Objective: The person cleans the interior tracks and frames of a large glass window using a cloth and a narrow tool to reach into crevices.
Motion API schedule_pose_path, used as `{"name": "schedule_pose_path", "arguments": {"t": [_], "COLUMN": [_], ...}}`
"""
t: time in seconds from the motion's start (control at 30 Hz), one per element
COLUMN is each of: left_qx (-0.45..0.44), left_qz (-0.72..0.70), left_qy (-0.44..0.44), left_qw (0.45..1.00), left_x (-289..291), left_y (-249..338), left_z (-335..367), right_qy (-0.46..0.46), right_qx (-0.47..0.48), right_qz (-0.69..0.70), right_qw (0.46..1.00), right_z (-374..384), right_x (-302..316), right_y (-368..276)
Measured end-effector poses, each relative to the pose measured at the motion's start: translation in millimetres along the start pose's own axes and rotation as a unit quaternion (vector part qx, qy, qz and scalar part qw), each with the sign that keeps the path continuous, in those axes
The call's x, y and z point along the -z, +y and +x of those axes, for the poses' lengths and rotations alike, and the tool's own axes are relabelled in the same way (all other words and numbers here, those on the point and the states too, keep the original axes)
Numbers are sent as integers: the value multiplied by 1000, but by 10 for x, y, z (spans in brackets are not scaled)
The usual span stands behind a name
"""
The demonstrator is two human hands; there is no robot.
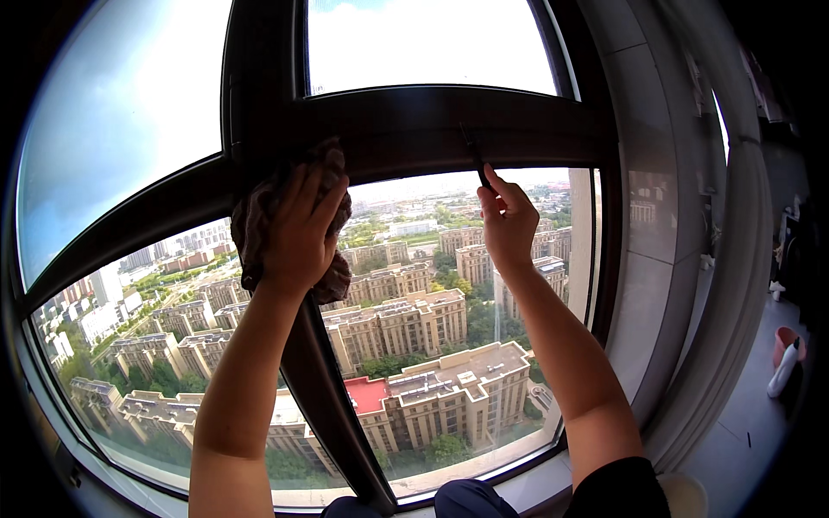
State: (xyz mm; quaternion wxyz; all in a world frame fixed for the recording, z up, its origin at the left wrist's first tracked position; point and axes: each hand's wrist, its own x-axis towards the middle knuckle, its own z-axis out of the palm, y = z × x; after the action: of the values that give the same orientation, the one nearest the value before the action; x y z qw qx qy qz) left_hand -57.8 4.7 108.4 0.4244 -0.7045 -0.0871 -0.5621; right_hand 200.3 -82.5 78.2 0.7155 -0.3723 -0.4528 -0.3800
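a: where are you working the left hand (302, 224)?

b: i'm pressing it over a crumpled dark cloth (254, 220), against the upper part of the dark window post (324, 397). the fingers are lying straight across the cloth and holding it there.

a: and the right hand (508, 220)?

b: i'm holding it to the right of the post, well apart from the left. thumb and fingers are pinching a slim dark stick (480, 167), which is pointing up over the crossbar (406, 134) right of the post. against that darkness i can't quite tell whether it's a loose tool or a fixed handle.

a: what else are you seeing?

b: tan buildings (466, 410) are showing outside on both sides of the post, and a tiled wall (649, 203) is standing far to its right.
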Motion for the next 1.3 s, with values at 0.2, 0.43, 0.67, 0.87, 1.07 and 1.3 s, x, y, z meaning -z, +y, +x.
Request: {"name": "schedule_pose_path", "arguments": {"t": [0.2, 0.43, 0.67, 0.87, 1.07, 1.3], "left_qx": [15, -11, -1, -4, -6, -121], "left_qz": [-48, -18, 6, 29, 21, 36], "left_qy": [-25, 2, 0, 6, -4, -24], "left_qw": [998, 1000, 1000, 1000, 1000, 992], "left_x": [23, -3, -7, -10, 14, -127], "left_y": [-6, 18, -20, 16, 49, 197], "left_z": [7, 0, -22, -16, -2, 327], "right_qy": [37, 57, 26, 76, 85, 49], "right_qx": [-46, -63, 16, -109, -190, -183], "right_qz": [45, 38, 33, 10, -40, 26], "right_qw": [997, 996, 999, 991, 977, 982], "right_z": [86, 154, 86, 293, 320, 68], "right_x": [-15, 24, -21, 225, 665, 1047], "right_y": [35, 81, 29, 299, 415, 378]}}
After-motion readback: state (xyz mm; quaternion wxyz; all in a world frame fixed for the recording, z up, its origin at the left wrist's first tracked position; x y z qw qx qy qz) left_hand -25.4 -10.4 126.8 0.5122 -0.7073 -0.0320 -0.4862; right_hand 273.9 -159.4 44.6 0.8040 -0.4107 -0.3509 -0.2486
